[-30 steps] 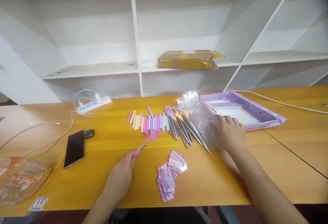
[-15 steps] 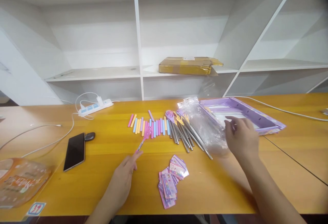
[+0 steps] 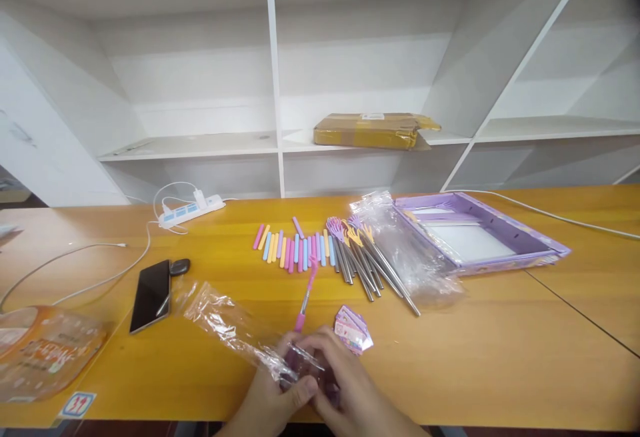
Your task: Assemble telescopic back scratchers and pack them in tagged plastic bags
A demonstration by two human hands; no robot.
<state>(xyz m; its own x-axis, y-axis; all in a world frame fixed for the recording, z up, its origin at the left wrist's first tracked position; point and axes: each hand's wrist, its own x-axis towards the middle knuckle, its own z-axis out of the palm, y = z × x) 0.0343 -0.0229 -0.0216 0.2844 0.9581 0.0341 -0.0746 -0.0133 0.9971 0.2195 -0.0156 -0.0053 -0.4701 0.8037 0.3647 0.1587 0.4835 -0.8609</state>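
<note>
From where I stood, head view: left hand (image 3: 270,390) gripped the pink scratcher (image 3: 305,300), tip just short of the coloured sticks (image 3: 291,257). Right hand (image 3: 350,377) pinched a clear sleeve (image 3: 215,307) spanning both hands; couldn't tell what it held. Purple tray (image 3: 525,229) had a purple piece (image 3: 443,206) along its back. Loose clear bags (image 3: 410,264) lay against its left side. Cardboard box (image 3: 365,132) on the shelf (image 3: 225,144), contents hidden.

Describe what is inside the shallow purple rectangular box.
A purple pronged piece near the back and a flat white base show; anything low behind the near wall is hidden.
</note>
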